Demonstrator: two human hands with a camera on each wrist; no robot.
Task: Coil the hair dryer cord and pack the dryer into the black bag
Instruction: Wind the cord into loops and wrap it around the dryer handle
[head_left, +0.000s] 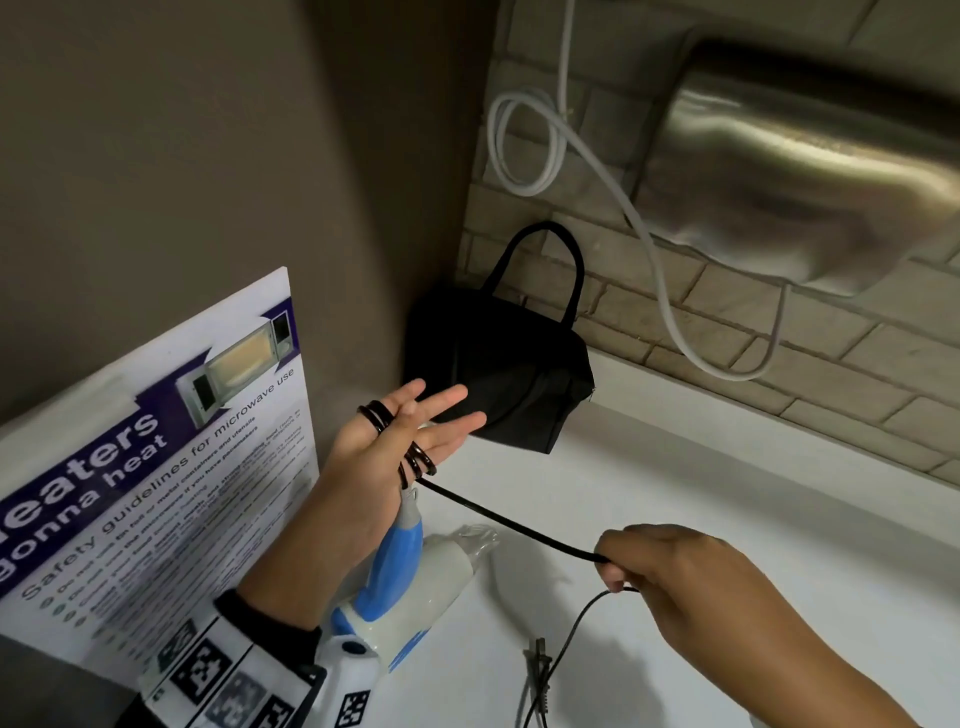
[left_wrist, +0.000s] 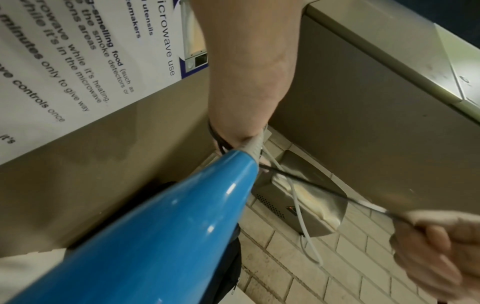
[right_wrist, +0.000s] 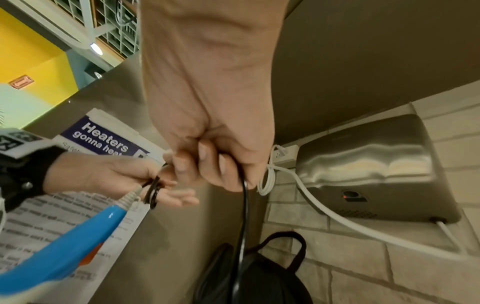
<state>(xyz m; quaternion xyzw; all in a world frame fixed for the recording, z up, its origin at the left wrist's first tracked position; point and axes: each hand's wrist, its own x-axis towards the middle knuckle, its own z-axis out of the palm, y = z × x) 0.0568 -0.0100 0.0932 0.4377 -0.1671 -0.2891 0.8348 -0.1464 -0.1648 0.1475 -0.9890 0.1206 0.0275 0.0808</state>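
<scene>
So far only a few turns of the cord (head_left: 511, 525) sit round the left hand (head_left: 395, 441), whose fingers (head_left: 447, 397) are straight and spread; the right hand (head_left: 670, 571) pinches the taut run, with slack and the plug (head_left: 540, 667) left on the tabletop (head_left: 727, 519). The hair dryer (head_left: 415, 577) hangs below the left palm, unpacked. The black bag (head_left: 509, 374) waits in the wall corner, with free tabletop to its right.
</scene>
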